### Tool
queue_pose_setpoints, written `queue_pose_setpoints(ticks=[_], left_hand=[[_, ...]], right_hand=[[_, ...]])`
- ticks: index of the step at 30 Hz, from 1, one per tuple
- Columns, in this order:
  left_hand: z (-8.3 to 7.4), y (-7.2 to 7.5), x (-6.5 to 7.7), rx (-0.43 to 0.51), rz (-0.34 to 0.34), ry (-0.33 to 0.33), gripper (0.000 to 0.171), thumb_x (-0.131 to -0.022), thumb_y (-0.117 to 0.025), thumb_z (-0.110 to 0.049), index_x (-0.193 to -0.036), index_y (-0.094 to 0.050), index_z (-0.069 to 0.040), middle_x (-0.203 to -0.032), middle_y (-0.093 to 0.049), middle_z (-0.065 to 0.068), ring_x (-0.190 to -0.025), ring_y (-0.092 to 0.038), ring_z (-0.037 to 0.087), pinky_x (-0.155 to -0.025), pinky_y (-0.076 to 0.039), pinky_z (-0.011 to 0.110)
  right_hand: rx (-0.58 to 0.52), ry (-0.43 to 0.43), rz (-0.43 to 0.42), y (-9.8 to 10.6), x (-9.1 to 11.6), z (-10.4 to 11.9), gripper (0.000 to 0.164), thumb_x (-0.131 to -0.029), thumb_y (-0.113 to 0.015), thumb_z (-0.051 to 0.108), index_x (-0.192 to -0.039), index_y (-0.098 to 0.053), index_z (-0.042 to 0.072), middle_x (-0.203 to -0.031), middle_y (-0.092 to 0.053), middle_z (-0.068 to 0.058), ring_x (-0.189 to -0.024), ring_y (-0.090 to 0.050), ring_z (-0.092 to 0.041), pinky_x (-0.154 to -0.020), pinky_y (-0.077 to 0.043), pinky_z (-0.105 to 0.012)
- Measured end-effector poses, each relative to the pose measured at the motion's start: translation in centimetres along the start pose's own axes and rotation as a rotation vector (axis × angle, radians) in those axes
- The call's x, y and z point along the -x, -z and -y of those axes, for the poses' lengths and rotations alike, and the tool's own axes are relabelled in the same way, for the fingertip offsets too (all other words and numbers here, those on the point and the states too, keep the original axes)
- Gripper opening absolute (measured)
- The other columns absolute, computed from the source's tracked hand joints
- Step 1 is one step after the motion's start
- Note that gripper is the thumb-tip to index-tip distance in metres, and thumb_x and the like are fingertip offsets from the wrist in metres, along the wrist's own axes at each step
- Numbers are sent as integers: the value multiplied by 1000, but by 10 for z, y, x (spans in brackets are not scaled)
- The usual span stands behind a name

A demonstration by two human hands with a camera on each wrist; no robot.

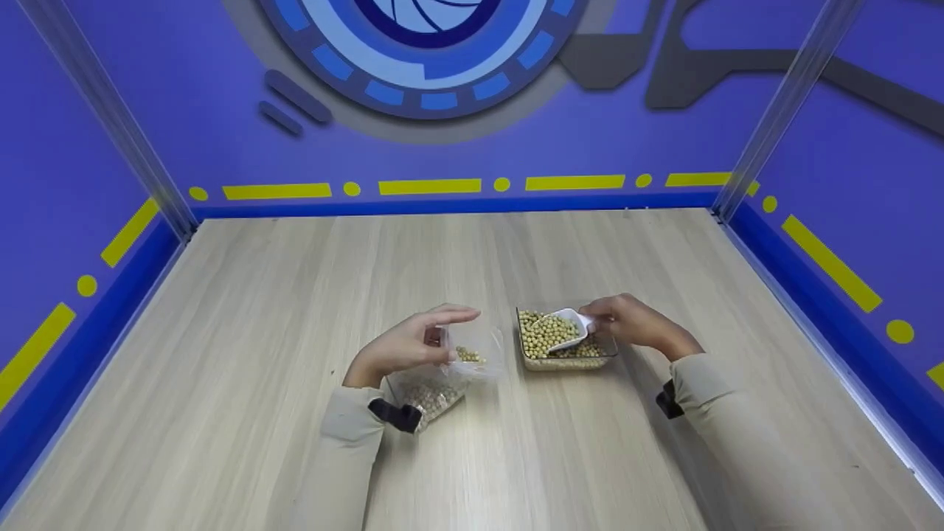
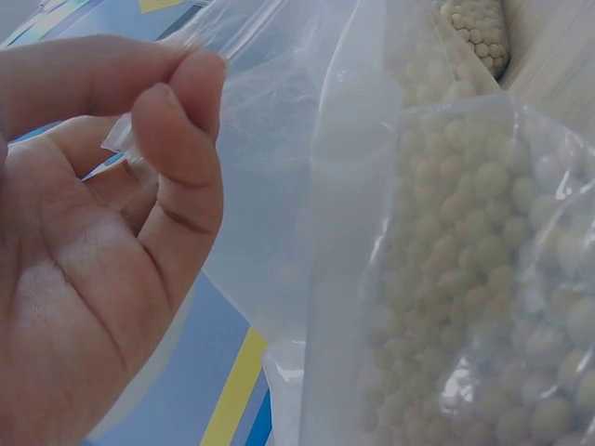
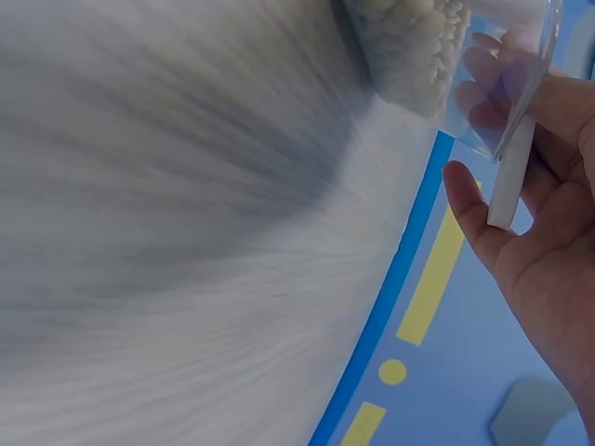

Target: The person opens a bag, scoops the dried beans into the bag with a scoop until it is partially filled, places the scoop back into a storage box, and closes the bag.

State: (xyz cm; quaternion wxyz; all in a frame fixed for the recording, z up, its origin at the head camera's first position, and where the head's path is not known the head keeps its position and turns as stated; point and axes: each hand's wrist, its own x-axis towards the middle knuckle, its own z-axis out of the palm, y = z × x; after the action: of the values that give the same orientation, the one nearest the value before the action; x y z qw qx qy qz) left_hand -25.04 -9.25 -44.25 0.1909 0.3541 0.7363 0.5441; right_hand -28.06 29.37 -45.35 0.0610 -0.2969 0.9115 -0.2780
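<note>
My left hand (image 1: pixel 405 343) pinches the lip of a clear plastic bag (image 1: pixel 483 341) between thumb and fingers. Round yellowish beans (image 1: pixel 431 398) fill the bag's lower part, which lies on the table under my wrist; a few more show near its mouth. In the left wrist view, the bag (image 2: pixel 279 186) is stretched out from my fingertips. To the right stands a clear rectangular container (image 1: pixel 568 364) of the same beans. My right hand (image 1: pixel 638 322) grips the handle of a white scoop (image 1: pixel 573 318), its bowl resting among the beans. The right wrist view shows the white handle (image 3: pixel 511 181) between thumb and fingers.
A pale wood-grain table (image 1: pixel 243 310) lies under everything. Blue panels with yellow markings (image 1: pixel 430 187) wall it at the back and both sides, and metal posts (image 1: pixel 767 110) stand in the back corners.
</note>
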Motion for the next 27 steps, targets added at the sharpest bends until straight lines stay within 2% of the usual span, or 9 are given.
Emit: queue_pose_setpoints(ticks=[17, 27], left_hand=[[0, 0, 0, -15, -5, -7, 64, -82, -57, 9, -144, -44, -4, -151, -35, 14, -69, -47, 6, -62, -42, 17], [1, 0, 0, 1, 10, -8, 63, -83, -57, 8, -144, -42, -2, -151, -34, 15, -71, -52, 5, -63, -44, 17]], right_hand=[[-35, -14, -30, -1, 2, -4, 24, -91, -61, 4, -113, -71, 4, -113, -69, -15, -105, -64, -32, -86, -52, -47], [-65, -16, -31, 0, 4, -6, 29, -91, -61, 4, -118, -67, -1, -118, -66, -21, -112, -60, -40, -92, -48, -54]])
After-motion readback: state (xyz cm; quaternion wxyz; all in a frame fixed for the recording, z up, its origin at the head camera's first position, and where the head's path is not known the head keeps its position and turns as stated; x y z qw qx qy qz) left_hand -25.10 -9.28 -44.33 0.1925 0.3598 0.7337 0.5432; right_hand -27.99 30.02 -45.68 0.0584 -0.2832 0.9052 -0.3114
